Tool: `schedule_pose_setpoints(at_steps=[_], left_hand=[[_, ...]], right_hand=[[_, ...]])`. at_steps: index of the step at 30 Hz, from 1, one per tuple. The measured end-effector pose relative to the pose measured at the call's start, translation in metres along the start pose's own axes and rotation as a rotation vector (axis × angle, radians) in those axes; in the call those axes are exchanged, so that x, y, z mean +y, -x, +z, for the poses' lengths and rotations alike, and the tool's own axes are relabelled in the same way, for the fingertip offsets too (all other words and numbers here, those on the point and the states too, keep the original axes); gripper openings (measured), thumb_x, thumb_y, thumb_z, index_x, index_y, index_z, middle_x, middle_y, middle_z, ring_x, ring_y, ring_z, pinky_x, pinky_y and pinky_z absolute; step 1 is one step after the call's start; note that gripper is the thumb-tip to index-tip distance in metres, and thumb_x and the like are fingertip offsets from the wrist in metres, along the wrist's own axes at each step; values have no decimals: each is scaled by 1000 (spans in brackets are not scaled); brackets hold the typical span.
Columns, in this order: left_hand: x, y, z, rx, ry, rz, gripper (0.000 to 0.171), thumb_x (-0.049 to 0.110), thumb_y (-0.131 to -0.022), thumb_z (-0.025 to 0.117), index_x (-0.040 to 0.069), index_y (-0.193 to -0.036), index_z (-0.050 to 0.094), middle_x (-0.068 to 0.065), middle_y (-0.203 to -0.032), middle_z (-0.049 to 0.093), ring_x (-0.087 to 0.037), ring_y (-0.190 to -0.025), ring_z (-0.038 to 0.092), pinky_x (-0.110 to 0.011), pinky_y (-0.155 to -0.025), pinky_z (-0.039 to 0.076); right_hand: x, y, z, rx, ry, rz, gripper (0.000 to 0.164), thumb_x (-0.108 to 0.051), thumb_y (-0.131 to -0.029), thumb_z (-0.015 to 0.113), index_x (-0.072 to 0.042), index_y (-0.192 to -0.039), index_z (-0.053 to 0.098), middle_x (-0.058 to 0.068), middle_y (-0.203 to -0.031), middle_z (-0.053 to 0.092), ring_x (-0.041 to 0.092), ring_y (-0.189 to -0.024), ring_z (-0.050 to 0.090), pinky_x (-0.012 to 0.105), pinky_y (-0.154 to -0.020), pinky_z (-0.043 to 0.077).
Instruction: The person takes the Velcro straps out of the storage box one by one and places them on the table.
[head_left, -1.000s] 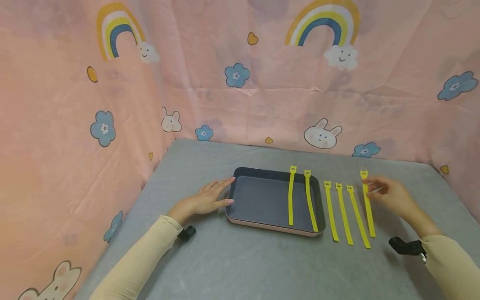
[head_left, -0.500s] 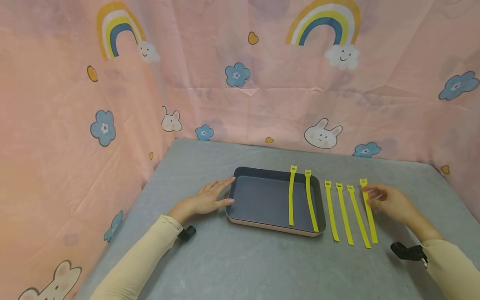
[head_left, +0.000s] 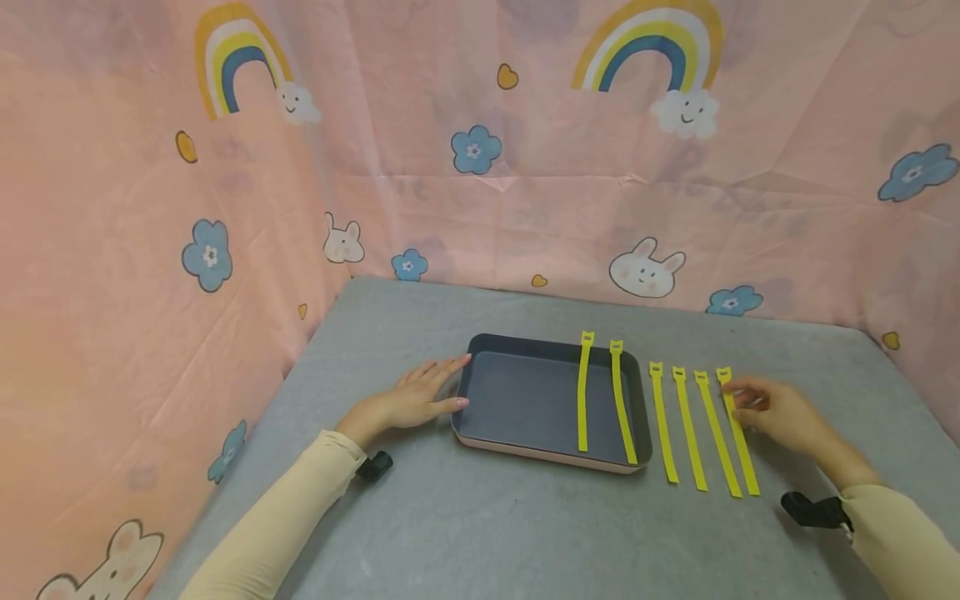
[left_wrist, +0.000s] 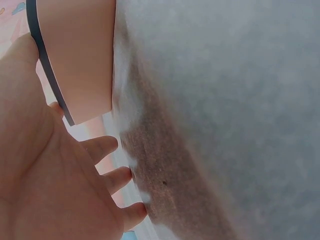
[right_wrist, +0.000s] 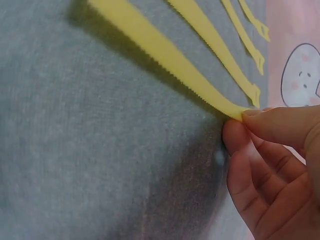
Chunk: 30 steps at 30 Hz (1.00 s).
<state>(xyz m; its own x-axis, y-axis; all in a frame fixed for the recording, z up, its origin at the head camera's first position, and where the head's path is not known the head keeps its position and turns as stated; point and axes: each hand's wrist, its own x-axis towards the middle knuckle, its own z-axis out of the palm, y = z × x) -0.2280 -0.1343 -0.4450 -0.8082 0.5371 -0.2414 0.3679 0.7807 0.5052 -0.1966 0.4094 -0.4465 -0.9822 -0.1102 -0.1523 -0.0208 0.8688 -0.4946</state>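
Slid strap (head_left: 743, 454) toward six o'clock, pinched in right grip (head_left: 780, 414), toothed in right-wrist view alone; spreads left grip (head_left: 408, 402) against tray (head_left: 517, 404).

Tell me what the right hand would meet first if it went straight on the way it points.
Past the yellow strap that it pinches, the right hand would probably meet the neighbouring strap to its left; whether it would brush it or pass just above is hard to judge.

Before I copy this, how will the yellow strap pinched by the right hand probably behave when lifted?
The yellow strap is probably flexible, since it curves where the right hand pinches it. It looks thin and narrow, so likely light. Being flat, it seems apt to slide rather than roll.
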Motion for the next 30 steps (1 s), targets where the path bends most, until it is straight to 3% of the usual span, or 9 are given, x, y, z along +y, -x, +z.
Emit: schedule_pose_setpoints(at_steps=[16, 30], left_hand=[[3, 2, -2, 3, 8, 6, 74, 67, -90, 38, 46, -149, -2, -1, -162, 7, -33, -150, 4, -62, -116, 7], [2, 2, -2, 4, 1, 5, 74, 67, -91, 38, 45, -149, -2, -1, -162, 8, -33, -150, 4, -61, -116, 7]], right_hand=[[0, 3, -2, -12, 26, -25, 38, -10, -86, 64, 0, -122, 56, 18, -100, 62, 14, -78, 58, 25, -56, 46], [-2, 2, -1, -15, 40, -19, 37, -7, -84, 61, -1, -121, 57, 18, -101, 61, 19, -82, 60, 26, -57, 46]])
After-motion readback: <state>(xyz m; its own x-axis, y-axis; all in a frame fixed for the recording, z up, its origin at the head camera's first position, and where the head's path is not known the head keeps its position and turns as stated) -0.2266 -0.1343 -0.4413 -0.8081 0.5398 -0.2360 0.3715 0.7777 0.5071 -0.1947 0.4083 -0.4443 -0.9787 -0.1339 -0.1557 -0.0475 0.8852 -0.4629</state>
